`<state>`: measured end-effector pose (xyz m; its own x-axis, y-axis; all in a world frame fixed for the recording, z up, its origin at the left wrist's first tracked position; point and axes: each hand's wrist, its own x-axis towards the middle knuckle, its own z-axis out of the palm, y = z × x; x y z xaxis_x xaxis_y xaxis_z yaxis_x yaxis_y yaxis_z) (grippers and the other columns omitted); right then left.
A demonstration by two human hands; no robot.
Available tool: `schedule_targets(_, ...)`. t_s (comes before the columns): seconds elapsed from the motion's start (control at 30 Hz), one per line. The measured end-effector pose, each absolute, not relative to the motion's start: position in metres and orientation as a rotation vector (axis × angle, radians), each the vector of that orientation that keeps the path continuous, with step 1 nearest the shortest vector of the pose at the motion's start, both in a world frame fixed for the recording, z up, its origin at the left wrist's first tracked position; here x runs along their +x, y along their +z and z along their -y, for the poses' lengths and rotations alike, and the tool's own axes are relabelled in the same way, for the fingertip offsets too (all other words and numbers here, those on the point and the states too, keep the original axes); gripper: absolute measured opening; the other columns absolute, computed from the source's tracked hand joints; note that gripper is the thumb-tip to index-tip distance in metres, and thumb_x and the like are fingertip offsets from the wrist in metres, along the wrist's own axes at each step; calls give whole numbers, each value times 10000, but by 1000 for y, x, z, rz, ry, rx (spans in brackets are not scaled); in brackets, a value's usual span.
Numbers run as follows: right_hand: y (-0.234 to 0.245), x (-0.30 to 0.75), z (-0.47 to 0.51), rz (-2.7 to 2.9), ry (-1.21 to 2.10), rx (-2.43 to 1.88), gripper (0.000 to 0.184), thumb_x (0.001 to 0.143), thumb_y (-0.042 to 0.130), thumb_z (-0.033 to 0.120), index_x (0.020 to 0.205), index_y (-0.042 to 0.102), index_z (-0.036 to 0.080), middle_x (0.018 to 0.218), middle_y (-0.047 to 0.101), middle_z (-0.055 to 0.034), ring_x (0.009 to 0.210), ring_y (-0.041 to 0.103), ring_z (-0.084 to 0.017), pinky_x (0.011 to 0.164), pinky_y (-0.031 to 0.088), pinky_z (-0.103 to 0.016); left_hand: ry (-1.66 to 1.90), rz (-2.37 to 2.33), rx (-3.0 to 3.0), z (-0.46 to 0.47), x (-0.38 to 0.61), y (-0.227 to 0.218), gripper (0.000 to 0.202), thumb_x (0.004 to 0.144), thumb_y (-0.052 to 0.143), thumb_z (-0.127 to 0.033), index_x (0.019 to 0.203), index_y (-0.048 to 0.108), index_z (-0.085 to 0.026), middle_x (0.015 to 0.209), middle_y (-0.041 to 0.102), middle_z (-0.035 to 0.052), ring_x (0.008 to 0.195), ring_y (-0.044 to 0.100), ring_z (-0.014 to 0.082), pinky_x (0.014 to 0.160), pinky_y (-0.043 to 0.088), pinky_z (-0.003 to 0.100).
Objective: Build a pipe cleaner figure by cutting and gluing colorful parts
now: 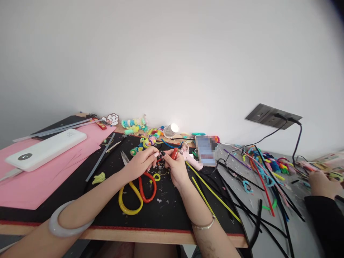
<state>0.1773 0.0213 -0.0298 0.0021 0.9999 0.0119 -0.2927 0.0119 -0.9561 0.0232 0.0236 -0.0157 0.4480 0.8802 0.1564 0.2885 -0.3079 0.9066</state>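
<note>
My left hand [142, 163] is closed in a pinch over the black mat, its fingertips close to those of my right hand. What it pinches is too small to make out. My right hand [176, 170] has its fingers curled round a short red lighter-like object [175, 153], while its thumb tip meets the left fingers. Scissors [130, 202] with one yellow and one red handle lie under my left wrist, blades partly hidden. A small yellow ring [156, 177] sits between the hands. Just beyond my right hand is a pink glue gun [192, 160].
A phone [206, 150] leans near the wall beside a paper cup [171, 130]. Colourful fuzzy figures [147, 142] stand behind my hands. On the left, a white power bank [48, 148] rests on pink sheets [24, 191]. Pipe cleaners [258, 211] and another person's hand [322, 184] are at right.
</note>
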Motion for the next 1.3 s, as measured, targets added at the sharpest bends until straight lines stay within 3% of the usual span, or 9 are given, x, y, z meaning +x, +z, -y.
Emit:
schedule_targets(0.43, -28, 176, -21, 960, 1386, -986, 219, 619, 731, 293, 672, 583, 141, 428, 389, 98, 397, 274, -36, 428, 193, -214, 833, -1018, 1906, -22, 23, -13, 184, 906, 353, -327, 887, 488, -203, 631, 518, -55, 460, 462, 81, 510, 386, 209)
schedule_targets(0.97, -29, 176, -20, 995, 1380, -1018, 209, 643, 714, 311, 669, 587, 148, 404, 380, 95, 390, 278, -44, 429, 195, -216, 970, -1150, 2219, -23, 22, -16, 189, 880, 383, -264, 847, 555, -194, 709, 578, -2, 631, 528, 131, 593, 392, 226)
schedule_targets(1.17, -31, 177, -21, 1041, 1346, -1016, 247, 677, 698, 350, 775, 618, 137, 561, 527, 43, 417, 295, -38, 428, 199, -217, 1010, -1158, 2127, -24, 22, -18, 184, 866, 416, -284, 804, 555, -182, 644, 543, -16, 520, 454, 98, 487, 347, 201)
schedule_targets(1.3, -26, 180, -23, 993, 1300, -967, 389, 774, 549, 513, 896, 622, 152, 656, 565, 10, 449, 294, -55, 430, 200, -220, 1094, -1187, 2006, -24, 21, -17, 186, 859, 447, -316, 805, 556, -175, 623, 542, -20, 499, 452, 90, 481, 362, 198)
